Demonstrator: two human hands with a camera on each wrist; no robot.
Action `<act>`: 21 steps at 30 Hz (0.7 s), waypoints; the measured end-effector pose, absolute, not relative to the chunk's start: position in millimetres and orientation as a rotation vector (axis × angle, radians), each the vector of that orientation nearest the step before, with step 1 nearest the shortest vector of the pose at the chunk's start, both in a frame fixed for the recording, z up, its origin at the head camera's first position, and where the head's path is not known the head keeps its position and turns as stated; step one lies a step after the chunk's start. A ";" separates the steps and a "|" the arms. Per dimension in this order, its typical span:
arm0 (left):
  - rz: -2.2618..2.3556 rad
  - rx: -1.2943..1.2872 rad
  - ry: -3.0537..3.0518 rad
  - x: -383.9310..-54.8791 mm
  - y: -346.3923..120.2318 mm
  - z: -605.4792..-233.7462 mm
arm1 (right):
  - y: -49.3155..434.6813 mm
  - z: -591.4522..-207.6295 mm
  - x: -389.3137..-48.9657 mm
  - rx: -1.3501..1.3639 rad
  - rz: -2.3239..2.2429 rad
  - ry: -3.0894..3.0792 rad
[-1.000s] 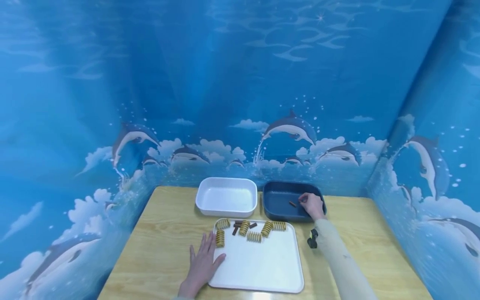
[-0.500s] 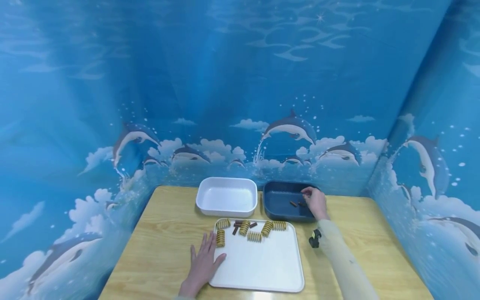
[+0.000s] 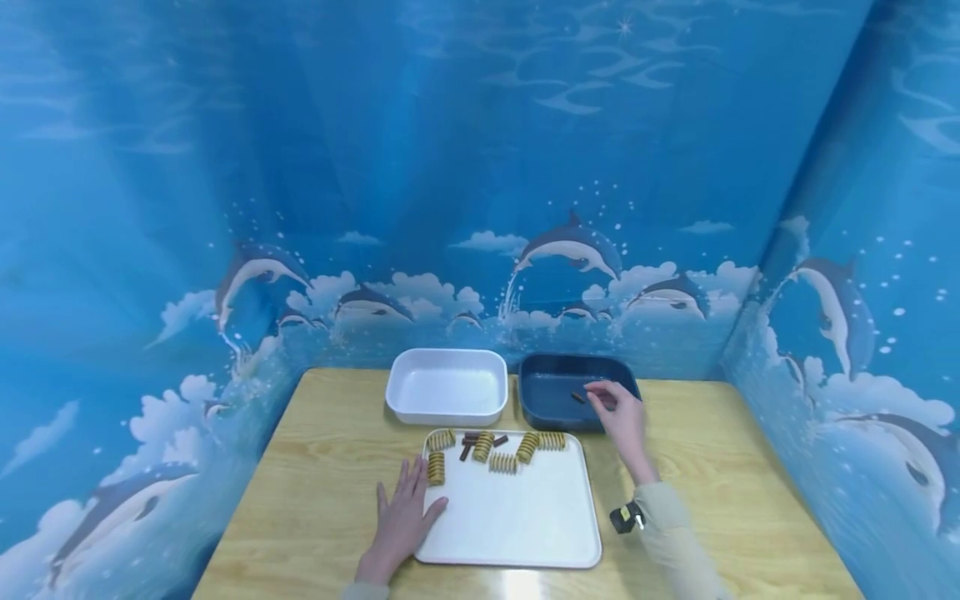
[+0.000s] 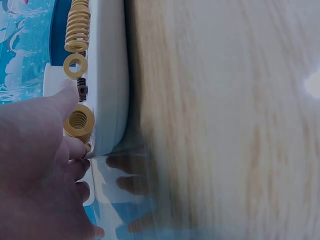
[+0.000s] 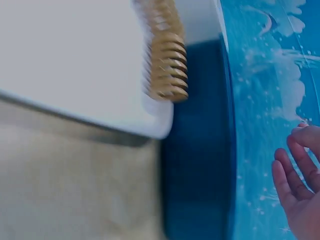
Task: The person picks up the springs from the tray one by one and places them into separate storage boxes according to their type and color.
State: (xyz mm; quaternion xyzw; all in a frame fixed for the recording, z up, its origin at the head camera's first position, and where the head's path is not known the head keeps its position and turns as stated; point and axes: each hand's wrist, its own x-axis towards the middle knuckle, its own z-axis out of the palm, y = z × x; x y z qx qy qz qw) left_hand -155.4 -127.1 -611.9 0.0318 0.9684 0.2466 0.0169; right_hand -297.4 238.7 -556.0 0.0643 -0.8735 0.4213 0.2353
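Note:
My left hand (image 3: pixel 401 521) lies flat on the left rim of the white tray (image 3: pixel 517 525), fingers straight, beside an upright-looking yellow spring (image 3: pixel 437 469). Several yellow springs, such as one yellow spring (image 5: pixel 169 67) in the right wrist view, line the tray's far side. Small dark brown pieces (image 4: pixel 82 89), ridged like springs, lie among them. Above the near right part of the navy container (image 3: pixel 543 417), my right hand (image 3: pixel 624 423) has its thumb and fingers loosely bent, with nothing seen between them. One dark brown piece (image 3: pixel 577 397) lies in that container; the hand hides part of its inside.
A white container (image 3: pixel 446 417) stands left of the navy one, both behind the tray on the wooden table (image 3: pixel 315 475). A curtain (image 3: pixel 450 167) with dolphins encloses the back and sides.
My right hand has risen from the bottom of the navy container, where a second dark brown piece showed beside it, and drawn back toward me. The left hand stays on the tray.

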 end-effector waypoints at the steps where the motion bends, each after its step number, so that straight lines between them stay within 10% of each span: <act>1: 0.769 0.097 3.009 -155.3 -127.0 -611.4 | 236.2 -559.1 -292.9 0.189 1.177 -2.371; 21: 0.783 0.075 2.999 -155.1 -125.6 -610.7 | 201.6 -613.6 -256.4 0.330 1.129 -2.626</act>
